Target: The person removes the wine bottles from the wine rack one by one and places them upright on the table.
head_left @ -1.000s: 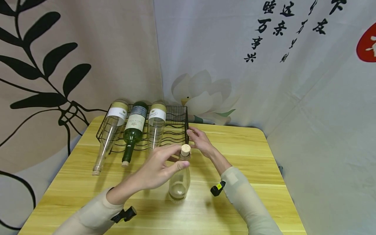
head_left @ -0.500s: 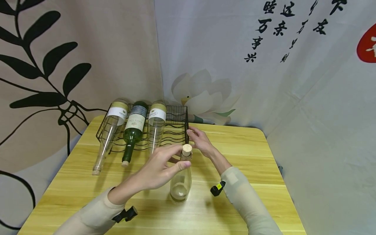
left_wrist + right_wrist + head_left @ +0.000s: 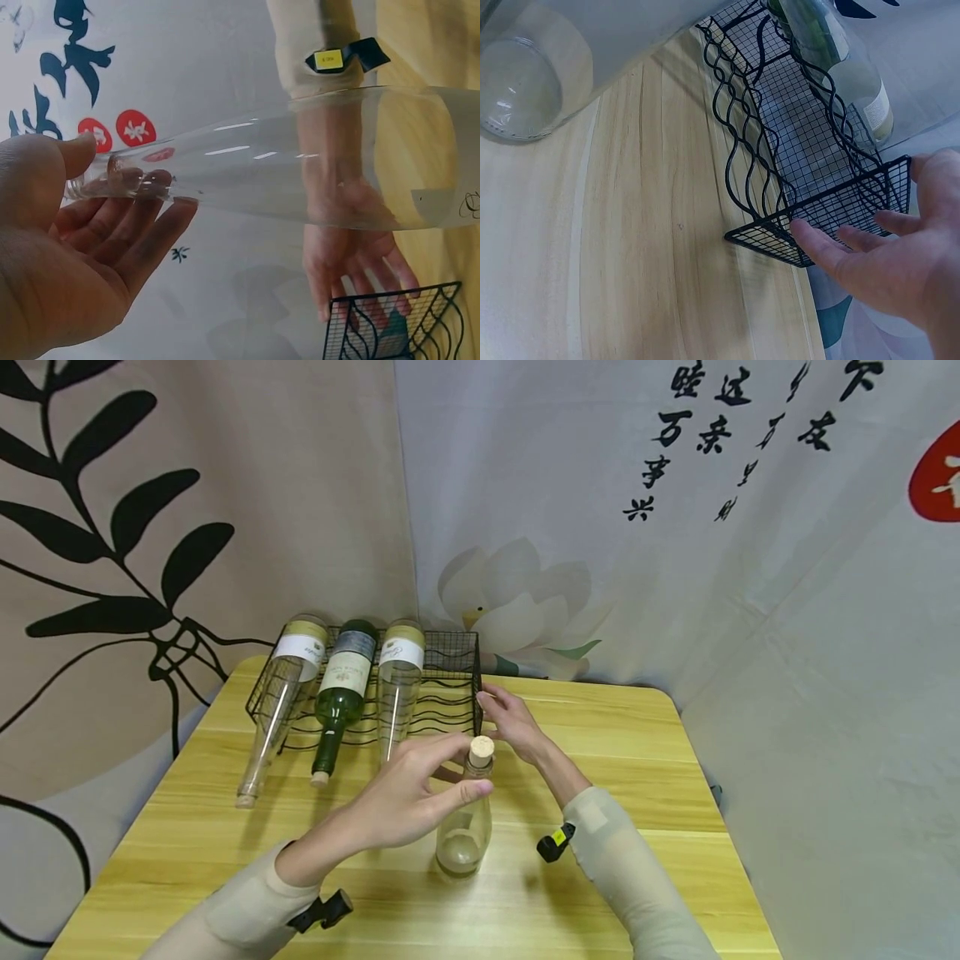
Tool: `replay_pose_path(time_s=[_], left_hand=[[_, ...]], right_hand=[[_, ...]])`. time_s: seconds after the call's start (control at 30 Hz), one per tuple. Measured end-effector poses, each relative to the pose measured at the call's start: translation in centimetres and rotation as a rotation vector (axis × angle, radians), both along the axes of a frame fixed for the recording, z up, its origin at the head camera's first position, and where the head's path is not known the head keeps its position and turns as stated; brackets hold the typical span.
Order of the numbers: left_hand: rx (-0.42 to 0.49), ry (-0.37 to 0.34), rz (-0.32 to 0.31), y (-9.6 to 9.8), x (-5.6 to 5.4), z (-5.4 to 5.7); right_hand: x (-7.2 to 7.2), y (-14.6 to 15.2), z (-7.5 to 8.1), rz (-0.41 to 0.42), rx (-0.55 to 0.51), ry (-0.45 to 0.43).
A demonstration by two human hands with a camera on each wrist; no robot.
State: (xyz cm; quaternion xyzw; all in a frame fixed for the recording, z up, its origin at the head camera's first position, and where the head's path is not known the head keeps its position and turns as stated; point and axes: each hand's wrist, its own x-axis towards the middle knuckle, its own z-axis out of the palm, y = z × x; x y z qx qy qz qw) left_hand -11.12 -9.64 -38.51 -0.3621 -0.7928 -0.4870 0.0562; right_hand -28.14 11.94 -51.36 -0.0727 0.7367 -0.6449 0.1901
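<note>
My left hand (image 3: 408, 789) holds a clear glass bottle (image 3: 465, 839) by its neck, thumb on one side and fingers on the other. A pale cork (image 3: 482, 751) stops its mouth, and the bottle stands nearly upright above the front middle of the table. In the left wrist view the bottle's clear body (image 3: 255, 165) stretches away from the fingers. My right hand (image 3: 517, 724) is at the right end of a black wire wine rack (image 3: 450, 693). Its fingers lie fairly straight against the mesh end panel (image 3: 832, 210) in the right wrist view.
Lying in the rack are a clear corked bottle (image 3: 277, 710) at the left, a green bottle (image 3: 341, 697) and another clear bottle (image 3: 397, 689). Their necks point to the front. The wooden table (image 3: 615, 877) meets printed curtains (image 3: 570, 527) behind.
My left hand and the bottle have shifted slightly to the right, and the cork end has come a little nearer. The right hand and the rack have stayed in place.
</note>
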Motion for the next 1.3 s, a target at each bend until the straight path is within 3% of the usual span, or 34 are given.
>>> replay_pose_path(time_s=[0.37,0.87,1.1,1.3], left_hand=[[0.009,-0.034,-0.001,-0.15,-0.01,-0.15],[-0.074,0.039,-0.001,-0.44,0.02,-0.24],[-0.134,0.018,0.010,-0.52,0.12,-0.24],[-0.148,-0.015,0.021,-0.62,0.30,-0.28]], right_hand=[[0.05,-0.07,-0.04,0.000,-0.007,0.000],[0.09,-0.08,0.06,-0.006,0.000,-0.004],[0.12,0.17,-0.05,-0.001,0.058,0.056],[-0.02,0.11,-0.24,0.005,-0.003,0.023]])
